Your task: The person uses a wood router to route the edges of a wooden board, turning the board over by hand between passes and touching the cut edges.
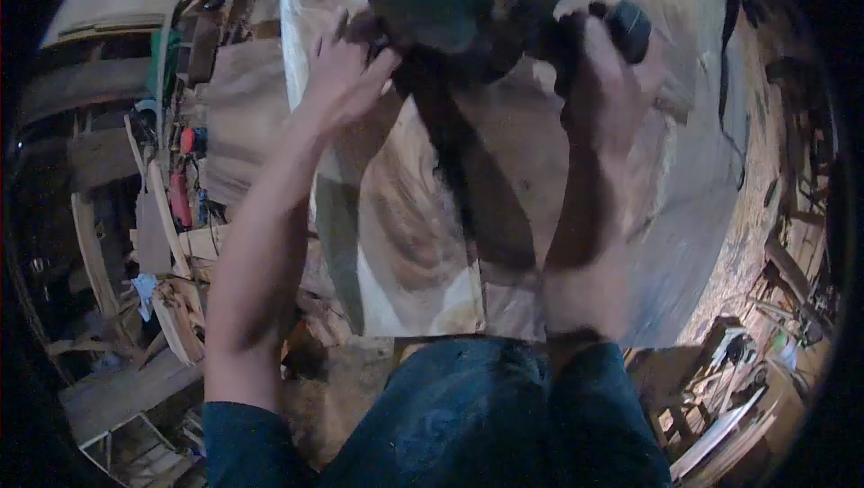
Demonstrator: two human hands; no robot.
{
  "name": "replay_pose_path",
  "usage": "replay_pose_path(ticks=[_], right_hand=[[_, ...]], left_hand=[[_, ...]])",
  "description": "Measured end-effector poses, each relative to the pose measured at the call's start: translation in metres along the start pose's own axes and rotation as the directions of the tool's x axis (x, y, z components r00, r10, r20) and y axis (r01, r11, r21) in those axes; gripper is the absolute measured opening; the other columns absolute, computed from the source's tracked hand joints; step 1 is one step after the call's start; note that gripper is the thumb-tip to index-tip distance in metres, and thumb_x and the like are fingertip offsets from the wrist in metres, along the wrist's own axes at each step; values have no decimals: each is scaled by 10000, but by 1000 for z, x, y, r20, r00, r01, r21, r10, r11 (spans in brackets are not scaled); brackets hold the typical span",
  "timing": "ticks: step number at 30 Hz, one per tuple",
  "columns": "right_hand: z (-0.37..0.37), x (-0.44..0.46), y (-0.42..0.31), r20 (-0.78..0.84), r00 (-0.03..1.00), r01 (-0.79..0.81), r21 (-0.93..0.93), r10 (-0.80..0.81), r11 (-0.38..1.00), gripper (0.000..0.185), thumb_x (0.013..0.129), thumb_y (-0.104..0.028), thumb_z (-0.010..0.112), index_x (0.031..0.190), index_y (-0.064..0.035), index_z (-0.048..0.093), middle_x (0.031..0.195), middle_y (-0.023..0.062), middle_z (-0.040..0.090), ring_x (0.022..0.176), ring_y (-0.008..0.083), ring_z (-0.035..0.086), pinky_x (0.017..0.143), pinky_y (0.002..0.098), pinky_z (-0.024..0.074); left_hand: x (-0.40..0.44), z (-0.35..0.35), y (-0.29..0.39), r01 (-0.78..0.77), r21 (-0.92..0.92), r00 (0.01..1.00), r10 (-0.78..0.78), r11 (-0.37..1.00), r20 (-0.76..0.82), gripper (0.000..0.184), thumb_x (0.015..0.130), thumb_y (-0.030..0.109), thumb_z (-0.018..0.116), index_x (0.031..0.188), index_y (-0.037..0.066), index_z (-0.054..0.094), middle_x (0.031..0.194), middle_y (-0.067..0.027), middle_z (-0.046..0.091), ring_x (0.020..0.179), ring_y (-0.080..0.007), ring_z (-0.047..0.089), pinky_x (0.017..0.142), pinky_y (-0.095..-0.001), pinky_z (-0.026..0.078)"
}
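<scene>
A large, dark, bulky tool point(441, 2) fills the top middle, blurred and in shadow, so its exact kind does not show. My left hand point(346, 74) is closed at its left side, the fingers curled over a dark grip. On the opposite side my right hand point(612, 74) wraps a dark part beside a rounded black knob point(628, 31). Under both hands lies a wide wooden slab point(414, 209) with swirling brown grain and pale edges. The tool's shadow falls across it and hides part of the surface.
A black cord point(727, 110) runs down the slab's right side. Wood scraps and shavings point(720, 371) litter the floor at right. At left are offcuts point(175, 326), stacked boards point(243, 119) and a red-handled tool point(180, 196). My legs point(450, 407) are against the slab's near edge.
</scene>
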State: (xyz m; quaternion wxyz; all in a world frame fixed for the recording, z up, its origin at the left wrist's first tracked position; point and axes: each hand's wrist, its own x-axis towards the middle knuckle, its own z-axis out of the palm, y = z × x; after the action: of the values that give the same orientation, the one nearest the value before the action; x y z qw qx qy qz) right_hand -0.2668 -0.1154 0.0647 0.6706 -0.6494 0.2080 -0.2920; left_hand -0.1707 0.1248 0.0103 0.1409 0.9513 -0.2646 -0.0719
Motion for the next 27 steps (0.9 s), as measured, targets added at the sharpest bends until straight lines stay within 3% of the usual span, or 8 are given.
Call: replay_pose_path(ticks=[4, 7, 8, 13, 15, 17, 22, 27], right_hand=[[-9, 17, 4, 8, 1000, 28, -66, -28, 997, 240, 818, -113, 690, 1015, -4, 608, 806, 62, 641, 646, 124, 617, 480, 253, 423], [-11, 31, -9, 9, 1000, -4, -120, 5, 993, 210, 815, -130, 695, 973, -19, 612, 795, 50, 631, 615, 122, 592, 484, 249, 432], [-11, 37, -17, 10, 999, -38, -32, 39, 999, 212, 815, -143, 699, 969, -24, 614, 786, 45, 626, 609, 120, 587, 484, 249, 431], [-70, 108, 3, 149, 957, -253, 17, 248, 967, 227, 835, -202, 692, 979, -50, 605, 754, 48, 600, 618, 128, 612, 474, 265, 474], [-84, 123, -25, 116, 928, -336, -146, 354, 930, 189, 861, -207, 669, 959, -63, 596, 752, 57, 604, 584, 137, 615, 443, 275, 478], [-97, 138, -19, 34, 937, -345, -52, 347, 937, 155, 868, -204, 657, 937, -81, 591, 741, 51, 600, 560, 134, 609, 416, 273, 461], [-131, 185, 2, 118, 842, -526, -30, 526, 850, 134, 850, -211, 631, 900, -94, 588, 806, 45, 610, 595, 143, 599, 437, 296, 457], [-144, 200, 12, 180, 796, -558, -156, 579, 815, 190, 862, -257, 600, 915, -74, 596, 785, 64, 618, 571, 164, 594, 453, 319, 441]], left_hand=[[16, -26, -47, -6, -753, 971, -175, 658, -161, 490, 970, 306, 492, 1374, 30, 516, 1266, -87, 568, 1194, -218, 512, 1009, -350, 404], [66, -47, -23, -268, -880, 930, -135, 392, -343, 461, 981, 276, 545, 1371, 34, 501, 1155, -85, 610, 969, -163, 625, 856, -293, 509], [78, -56, -7, -90, -917, 933, -289, 390, -214, 428, 989, 323, 575, 1306, 37, 547, 1045, -58, 649, 837, -133, 638, 720, -271, 528], [124, -66, 45, 160, -515, 960, -254, 842, -116, 582, 918, 544, 590, 1084, -10, 653, 880, -185, 693, 816, -267, 688, 705, -378, 525], [148, -58, 70, 170, -498, 969, -236, 850, -72, 594, 884, 553, 589, 991, -25, 675, 838, -246, 684, 797, -354, 691, 740, -447, 522], [171, -54, 92, 182, -438, 982, -186, 881, 36, 532, 924, 502, 564, 953, -16, 683, 688, -143, 650, 609, -226, 668, 575, -378, 530], [201, -34, 123, 332, -435, 933, -222, 837, 283, 491, 918, 439, 549, 851, -18, 714, 780, -244, 691, 782, -363, 699, 738, -459, 543], [190, -27, 121, 191, -396, 982, -168, 898, 91, 553, 938, 469, 557, 989, -66, 683, 875, -225, 696, 839, -324, 697, 791, -405, 532]])
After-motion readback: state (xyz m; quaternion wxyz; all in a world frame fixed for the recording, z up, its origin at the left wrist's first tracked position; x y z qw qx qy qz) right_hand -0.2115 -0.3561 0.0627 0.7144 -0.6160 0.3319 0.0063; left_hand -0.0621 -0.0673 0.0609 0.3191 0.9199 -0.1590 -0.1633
